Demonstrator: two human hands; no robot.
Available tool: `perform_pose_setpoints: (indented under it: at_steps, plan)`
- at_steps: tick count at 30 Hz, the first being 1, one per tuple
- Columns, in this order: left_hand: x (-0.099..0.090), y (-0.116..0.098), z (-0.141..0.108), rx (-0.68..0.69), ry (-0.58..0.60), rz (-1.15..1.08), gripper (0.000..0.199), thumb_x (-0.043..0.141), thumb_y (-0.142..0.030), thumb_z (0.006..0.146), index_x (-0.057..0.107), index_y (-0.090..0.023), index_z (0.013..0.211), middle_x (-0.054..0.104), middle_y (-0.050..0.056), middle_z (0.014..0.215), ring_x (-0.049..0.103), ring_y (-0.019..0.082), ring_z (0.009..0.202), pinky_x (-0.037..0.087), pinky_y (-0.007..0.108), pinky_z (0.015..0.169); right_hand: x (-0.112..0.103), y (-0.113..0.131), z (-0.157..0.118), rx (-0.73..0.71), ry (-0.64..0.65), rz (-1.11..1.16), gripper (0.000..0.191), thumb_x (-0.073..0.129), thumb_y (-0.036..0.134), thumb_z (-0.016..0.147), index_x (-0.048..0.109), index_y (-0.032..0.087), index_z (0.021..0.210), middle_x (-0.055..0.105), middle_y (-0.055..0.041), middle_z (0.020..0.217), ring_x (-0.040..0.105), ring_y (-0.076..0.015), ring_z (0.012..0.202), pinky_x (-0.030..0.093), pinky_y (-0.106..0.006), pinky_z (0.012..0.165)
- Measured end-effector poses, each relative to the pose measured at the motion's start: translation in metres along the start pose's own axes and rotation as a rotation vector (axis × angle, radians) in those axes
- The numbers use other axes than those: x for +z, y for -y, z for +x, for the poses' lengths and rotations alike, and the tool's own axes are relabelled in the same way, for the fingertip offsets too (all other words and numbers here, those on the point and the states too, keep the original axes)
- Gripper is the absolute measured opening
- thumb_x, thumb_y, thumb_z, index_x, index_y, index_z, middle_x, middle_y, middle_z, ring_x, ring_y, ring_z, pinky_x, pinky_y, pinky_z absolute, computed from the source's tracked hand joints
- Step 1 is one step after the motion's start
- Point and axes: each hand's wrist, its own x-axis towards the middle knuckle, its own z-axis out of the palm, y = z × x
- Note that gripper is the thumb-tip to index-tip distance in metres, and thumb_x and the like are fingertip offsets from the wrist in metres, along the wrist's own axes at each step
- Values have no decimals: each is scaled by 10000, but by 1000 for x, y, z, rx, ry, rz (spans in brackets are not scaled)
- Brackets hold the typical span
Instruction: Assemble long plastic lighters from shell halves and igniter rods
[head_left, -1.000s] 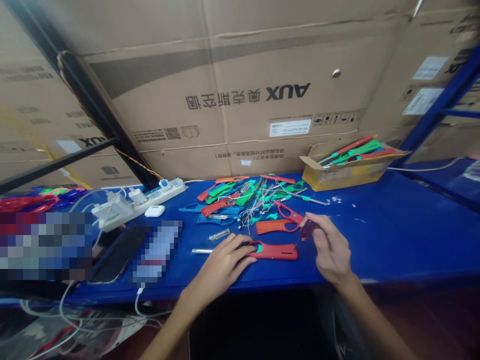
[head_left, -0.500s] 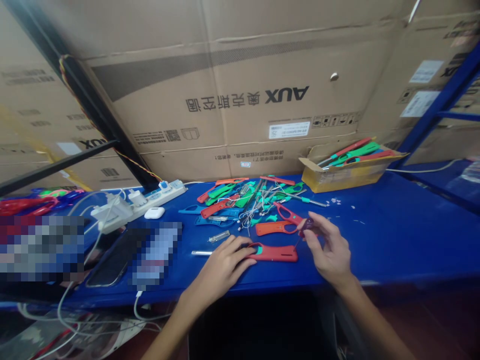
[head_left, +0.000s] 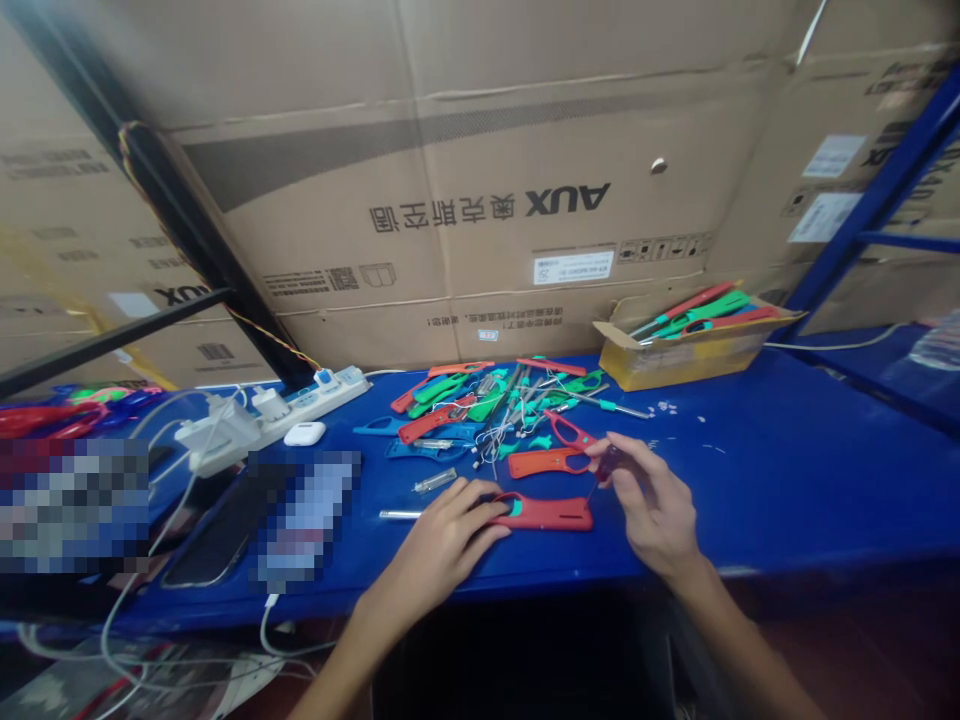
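Observation:
A red long-nosed lighter (head_left: 551,513) lies flat near the front of the table, its metal nozzle pointing left. My left hand (head_left: 454,535) is closed over its trigger end and presses it down. My right hand (head_left: 652,505) grips the dark purple handle of a small screwdriver (head_left: 609,461), whose thin shaft slants down to the right end of the lighter. Just behind lies an orange lighter casing (head_left: 544,462), with a red casing part (head_left: 571,432) beyond it. A clear gas tank (head_left: 435,481) rests behind my left hand.
A heap of lighter parts (head_left: 510,400) with thin wires covers the back middle of the blue table (head_left: 787,480). An open carton (head_left: 682,362) of lighters stands back right. On the left are a power strip (head_left: 322,400), a white earphone case (head_left: 304,434), phones and cables.
The view has shifted slightly. Both hands keep their places at the red lighter, and the screwdriver handle has tilted or turned a little in my right fingers.

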Motion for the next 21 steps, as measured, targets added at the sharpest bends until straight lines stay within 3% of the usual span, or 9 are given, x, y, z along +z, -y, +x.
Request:
perform_pose_setpoints:
  at_steps: [21]
  plan:
    - [-1, -2, 1, -5, 3, 7, 249, 521, -309, 1080, 689, -238, 1249, 663, 73, 1278, 661, 228, 1126, 499, 465, 1095, 1, 2, 1, 14, 2, -35, 444, 509, 163, 1034, 546, 291, 1457, 728, -79, 1147, 725, -207, 901, 638, -350, 715]
